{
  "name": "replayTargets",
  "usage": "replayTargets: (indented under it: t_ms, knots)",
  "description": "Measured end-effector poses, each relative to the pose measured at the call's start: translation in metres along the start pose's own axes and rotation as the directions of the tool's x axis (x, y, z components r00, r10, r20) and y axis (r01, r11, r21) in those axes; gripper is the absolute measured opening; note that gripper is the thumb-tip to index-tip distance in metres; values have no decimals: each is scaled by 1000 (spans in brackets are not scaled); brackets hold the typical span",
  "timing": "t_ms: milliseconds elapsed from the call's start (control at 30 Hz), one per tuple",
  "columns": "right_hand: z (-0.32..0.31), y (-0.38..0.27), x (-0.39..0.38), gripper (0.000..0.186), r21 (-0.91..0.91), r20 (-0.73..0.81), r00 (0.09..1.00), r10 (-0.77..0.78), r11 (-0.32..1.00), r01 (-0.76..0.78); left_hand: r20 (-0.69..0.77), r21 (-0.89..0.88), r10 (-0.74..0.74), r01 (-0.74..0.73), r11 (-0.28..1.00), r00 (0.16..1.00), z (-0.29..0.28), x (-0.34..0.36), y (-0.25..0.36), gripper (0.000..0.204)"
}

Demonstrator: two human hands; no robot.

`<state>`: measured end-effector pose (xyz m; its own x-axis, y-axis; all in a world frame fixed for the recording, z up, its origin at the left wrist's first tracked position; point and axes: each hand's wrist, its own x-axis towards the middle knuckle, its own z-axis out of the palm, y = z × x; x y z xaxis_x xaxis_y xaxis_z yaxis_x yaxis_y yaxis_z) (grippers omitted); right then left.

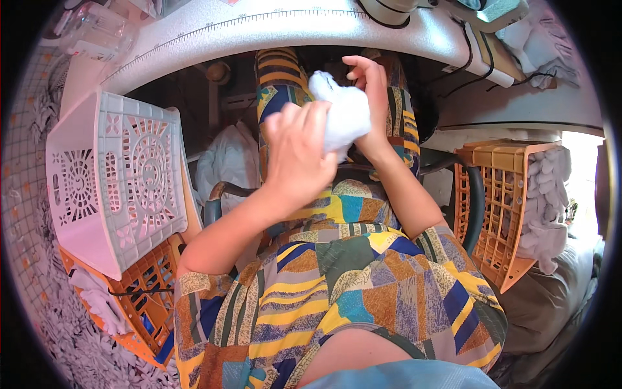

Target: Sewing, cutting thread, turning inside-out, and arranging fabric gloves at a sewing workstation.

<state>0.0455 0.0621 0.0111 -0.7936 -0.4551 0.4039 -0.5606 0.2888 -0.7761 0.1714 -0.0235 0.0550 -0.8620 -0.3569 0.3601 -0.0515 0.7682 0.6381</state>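
Observation:
My left hand (pixel 298 146) is closed around a bunched white glove (pixel 346 117), held above my lap. A short rounded end of the glove with a dark line on it points up and away. My right hand (pixel 370 81) stands just right of and behind the glove, which covers part of its palm. Its visible fingers are raised and slightly curved, with nothing between their tips. How the glove lies against the right palm is hidden.
A white table edge (pixel 259 40) with a ruler scale curves ahead. At left, a white plastic crate (pixel 149 175) rests on an orange crate (pixel 146 292), beside heaped pale gloves (pixel 78 337). Another orange crate (pixel 492 207) with pale gloves (pixel 545 194) stands right. A clear jar (pixel 97 35) sits far left.

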Motion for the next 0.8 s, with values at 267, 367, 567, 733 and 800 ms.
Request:
replayTargets:
  t_ms: [267, 367, 567, 733, 800]
  knots:
    - [5, -41, -5, 49, 38, -61, 778, -626, 777, 628, -246, 379, 551, -444, 812, 797, -5, 13, -20, 27]
    - [-2, -45, 2, 24, 64, -148, 804, -576, 805, 589, -327, 300, 609, -532, 792, 723, -2, 10, -16, 28]
    - [-3, -53, 13, 21, 65, -139, 734, -665, 733, 677, -644, 69, 291, -326, 943, 707, 19, 6, -29, 52]
    - [-5, -46, 13, 19, 62, -145, 791, -595, 792, 607, -355, -155, 269, -340, 928, 895, -5, 13, -22, 18]
    - [2, -45, 15, 20, 45, -216, 839, -500, 853, 520, -384, -215, 196, -294, 931, 902, 0, 8, -13, 20]
